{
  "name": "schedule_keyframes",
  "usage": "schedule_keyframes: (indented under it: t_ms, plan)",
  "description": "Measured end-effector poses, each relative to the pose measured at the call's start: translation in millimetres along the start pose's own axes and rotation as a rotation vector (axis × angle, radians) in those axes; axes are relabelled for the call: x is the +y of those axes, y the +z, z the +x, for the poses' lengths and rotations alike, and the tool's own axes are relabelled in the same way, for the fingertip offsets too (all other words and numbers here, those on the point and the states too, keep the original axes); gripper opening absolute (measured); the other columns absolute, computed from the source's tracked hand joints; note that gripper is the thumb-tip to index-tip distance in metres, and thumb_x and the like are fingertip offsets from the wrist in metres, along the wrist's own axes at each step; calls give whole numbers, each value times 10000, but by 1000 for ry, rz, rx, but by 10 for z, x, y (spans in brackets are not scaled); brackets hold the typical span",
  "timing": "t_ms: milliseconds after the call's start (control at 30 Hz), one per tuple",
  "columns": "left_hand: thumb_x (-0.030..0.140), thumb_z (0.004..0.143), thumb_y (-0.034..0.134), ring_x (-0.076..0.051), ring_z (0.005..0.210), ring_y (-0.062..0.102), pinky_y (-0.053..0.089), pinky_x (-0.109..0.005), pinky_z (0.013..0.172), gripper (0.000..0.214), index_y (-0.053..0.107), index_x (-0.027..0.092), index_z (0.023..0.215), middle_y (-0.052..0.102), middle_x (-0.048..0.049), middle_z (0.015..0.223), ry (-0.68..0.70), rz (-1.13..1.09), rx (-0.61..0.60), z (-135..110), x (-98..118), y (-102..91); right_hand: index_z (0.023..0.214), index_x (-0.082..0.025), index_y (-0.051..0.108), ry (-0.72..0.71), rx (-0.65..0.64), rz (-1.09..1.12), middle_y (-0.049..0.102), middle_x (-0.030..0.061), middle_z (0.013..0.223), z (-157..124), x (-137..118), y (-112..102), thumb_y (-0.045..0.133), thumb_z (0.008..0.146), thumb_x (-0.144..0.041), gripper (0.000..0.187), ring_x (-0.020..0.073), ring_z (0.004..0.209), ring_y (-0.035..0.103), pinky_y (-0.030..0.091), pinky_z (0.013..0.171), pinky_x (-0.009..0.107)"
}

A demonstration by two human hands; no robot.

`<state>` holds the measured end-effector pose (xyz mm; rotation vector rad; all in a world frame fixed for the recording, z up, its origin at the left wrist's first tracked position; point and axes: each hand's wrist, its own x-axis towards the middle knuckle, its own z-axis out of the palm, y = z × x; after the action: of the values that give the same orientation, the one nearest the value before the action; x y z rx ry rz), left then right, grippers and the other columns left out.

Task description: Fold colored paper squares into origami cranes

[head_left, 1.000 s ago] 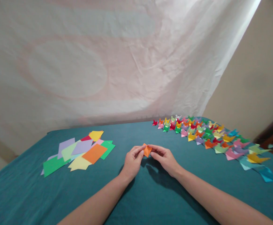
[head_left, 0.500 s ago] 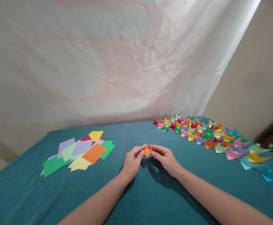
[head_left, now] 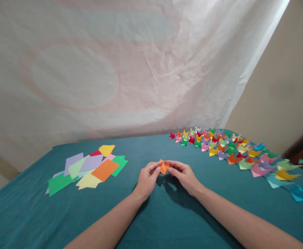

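A small folded piece of orange origami paper (head_left: 164,167) is held up between my two hands, a little above the green cloth. My left hand (head_left: 149,178) pinches its left corner between thumb and fingers. On the other side, my right hand (head_left: 184,175) grips the right edge, index finger along the top and thumb below. Creases and a diamond-like outline show on the paper; its back is hidden from me.
Loose square sheets of coloured paper (head_left: 89,166) lie overlapping on the left of the green-covered table (head_left: 151,221). Rows of folded paper cranes (head_left: 221,147) stand along the right side. A pale hanging sheet (head_left: 130,69) closes off the back.
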<state>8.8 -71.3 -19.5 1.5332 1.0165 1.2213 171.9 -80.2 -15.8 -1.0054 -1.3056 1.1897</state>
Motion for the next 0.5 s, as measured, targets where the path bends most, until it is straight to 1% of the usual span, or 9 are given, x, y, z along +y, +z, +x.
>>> schedule_keyframes:
  t_ms: [333,500]
  plan:
    - [263,811,553,-192,926,596,498,-291,790,281,680,158,1038,638,-90,1067,-29,-23,-2,6,-4,-3,1031,-155,683,8,1,0,695,53,830,7,18,-15,645,707,-346,378,132,633,564,452,622,264]
    - [262,811,553,-197,933,597,493,-304,811,283,680,164,1045,641,-92,1074,-17,-4,-7,14,-27,-12,1038,-157,681,14,-5,9,696,53,843,7,25,-16,641,715,-343,375,131,642,565,453,633,265]
